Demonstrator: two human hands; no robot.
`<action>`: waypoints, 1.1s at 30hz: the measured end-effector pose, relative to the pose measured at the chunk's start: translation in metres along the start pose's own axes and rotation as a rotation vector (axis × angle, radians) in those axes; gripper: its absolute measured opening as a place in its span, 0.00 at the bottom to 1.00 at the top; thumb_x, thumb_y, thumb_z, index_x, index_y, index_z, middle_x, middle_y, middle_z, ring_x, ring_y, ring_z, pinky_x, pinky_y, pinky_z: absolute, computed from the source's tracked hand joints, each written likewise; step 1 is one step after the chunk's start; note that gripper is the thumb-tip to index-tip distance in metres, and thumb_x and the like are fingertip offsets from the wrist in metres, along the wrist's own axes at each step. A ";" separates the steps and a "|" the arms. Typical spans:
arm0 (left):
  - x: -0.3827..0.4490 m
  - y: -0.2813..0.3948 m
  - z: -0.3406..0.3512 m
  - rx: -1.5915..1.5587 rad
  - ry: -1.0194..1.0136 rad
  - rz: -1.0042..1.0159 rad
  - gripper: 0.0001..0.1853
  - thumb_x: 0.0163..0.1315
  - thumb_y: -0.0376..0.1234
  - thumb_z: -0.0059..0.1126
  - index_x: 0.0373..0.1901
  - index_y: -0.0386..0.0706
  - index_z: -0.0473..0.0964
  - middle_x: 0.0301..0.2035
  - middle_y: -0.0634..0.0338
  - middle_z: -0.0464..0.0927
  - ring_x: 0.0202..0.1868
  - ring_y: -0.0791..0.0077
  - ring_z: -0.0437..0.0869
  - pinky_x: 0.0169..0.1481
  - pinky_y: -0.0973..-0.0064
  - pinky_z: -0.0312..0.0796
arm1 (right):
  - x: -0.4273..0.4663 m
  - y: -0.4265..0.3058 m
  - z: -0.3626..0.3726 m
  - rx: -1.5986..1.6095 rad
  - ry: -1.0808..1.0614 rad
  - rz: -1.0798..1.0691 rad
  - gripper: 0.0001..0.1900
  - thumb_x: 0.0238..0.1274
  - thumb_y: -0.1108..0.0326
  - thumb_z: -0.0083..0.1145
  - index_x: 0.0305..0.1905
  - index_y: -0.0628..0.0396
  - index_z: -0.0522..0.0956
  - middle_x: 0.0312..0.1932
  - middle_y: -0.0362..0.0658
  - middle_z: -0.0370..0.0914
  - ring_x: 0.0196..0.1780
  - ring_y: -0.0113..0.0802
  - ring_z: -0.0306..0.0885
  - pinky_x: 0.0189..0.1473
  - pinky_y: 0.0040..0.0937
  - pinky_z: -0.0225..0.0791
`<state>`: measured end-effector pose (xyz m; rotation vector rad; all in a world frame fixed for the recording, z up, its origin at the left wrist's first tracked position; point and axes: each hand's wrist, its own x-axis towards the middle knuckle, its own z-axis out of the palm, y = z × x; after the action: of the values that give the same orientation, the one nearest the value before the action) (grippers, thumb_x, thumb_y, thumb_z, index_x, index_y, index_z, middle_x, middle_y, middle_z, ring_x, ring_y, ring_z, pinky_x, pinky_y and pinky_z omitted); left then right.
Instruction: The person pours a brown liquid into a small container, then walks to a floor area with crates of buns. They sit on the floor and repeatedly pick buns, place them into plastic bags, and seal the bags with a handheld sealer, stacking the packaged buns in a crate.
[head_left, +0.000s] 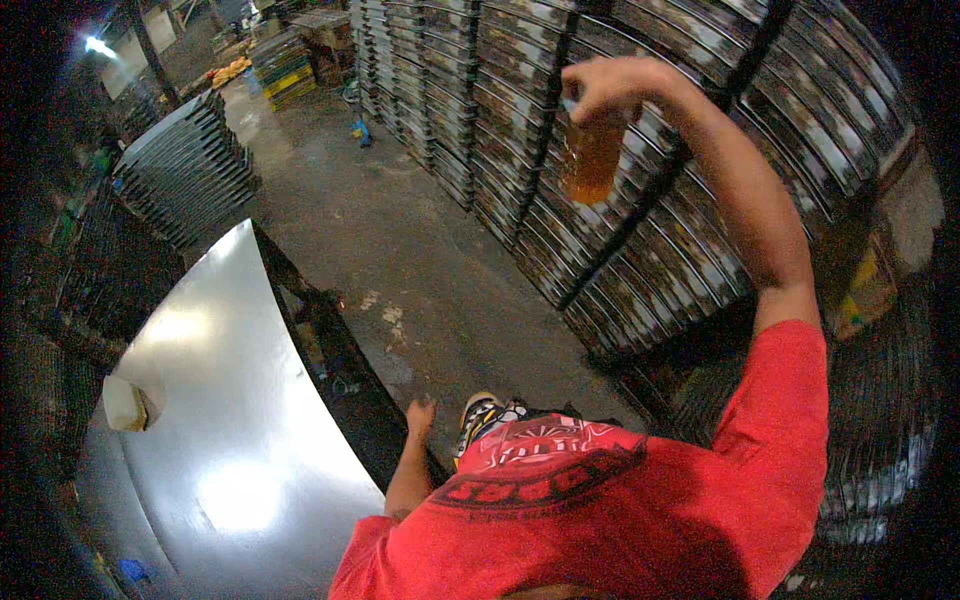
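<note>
High on the right, my right hand (615, 86) grips the top of a clear container of amber liquid (596, 165), perhaps a bottle or jar. The container hangs roughly upright in front of tall stacks of metal-edged trays or frames (510, 112). Low beside my body, my left hand (421, 417) hangs near the edge of a shiny sheet-metal tabletop (232, 405); its fingers look curled, but details are too small to tell. A pale block-like object (124, 403) rests at the tabletop's far left side.
Another stack of metal trays (187, 161) stands beyond the tabletop. A concrete floor aisle (375, 240) runs between the tabletop and the tall stacks. Farther back are yellow-and-dark stacked crates (283, 71) and a small blue item (361, 133) on the floor.
</note>
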<state>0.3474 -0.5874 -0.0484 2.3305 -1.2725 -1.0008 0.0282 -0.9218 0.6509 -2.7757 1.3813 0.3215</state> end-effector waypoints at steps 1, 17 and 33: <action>-0.007 -0.023 0.011 -0.221 0.040 0.010 0.30 0.53 0.48 0.63 0.51 0.36 0.77 0.43 0.41 0.82 0.44 0.42 0.83 0.50 0.56 0.75 | 0.034 0.009 -0.019 0.021 -0.036 0.000 0.30 0.45 0.51 0.67 0.50 0.62 0.75 0.40 0.53 0.81 0.43 0.44 0.81 0.44 0.44 0.76; 0.294 0.022 -0.138 -0.175 0.121 -0.364 0.24 0.55 0.47 0.64 0.46 0.38 0.79 0.33 0.46 0.83 0.39 0.51 0.84 0.47 0.59 0.75 | 0.530 0.020 -0.320 0.228 -0.012 0.116 0.34 0.59 0.42 0.59 0.67 0.46 0.71 0.71 0.51 0.61 0.65 0.53 0.69 0.60 0.55 0.68; 0.778 0.102 -0.395 -0.373 0.280 -0.590 0.26 0.57 0.46 0.63 0.50 0.36 0.79 0.44 0.43 0.83 0.45 0.50 0.85 0.53 0.60 0.75 | 1.101 -0.024 -0.336 0.008 -0.023 -0.359 0.33 0.47 0.53 0.63 0.59 0.57 0.73 0.48 0.52 0.79 0.46 0.48 0.80 0.36 0.51 0.81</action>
<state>0.8445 -1.3110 -0.0471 2.4595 -0.2561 -0.9200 0.7502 -1.8117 0.7639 -2.9245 0.8499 0.3297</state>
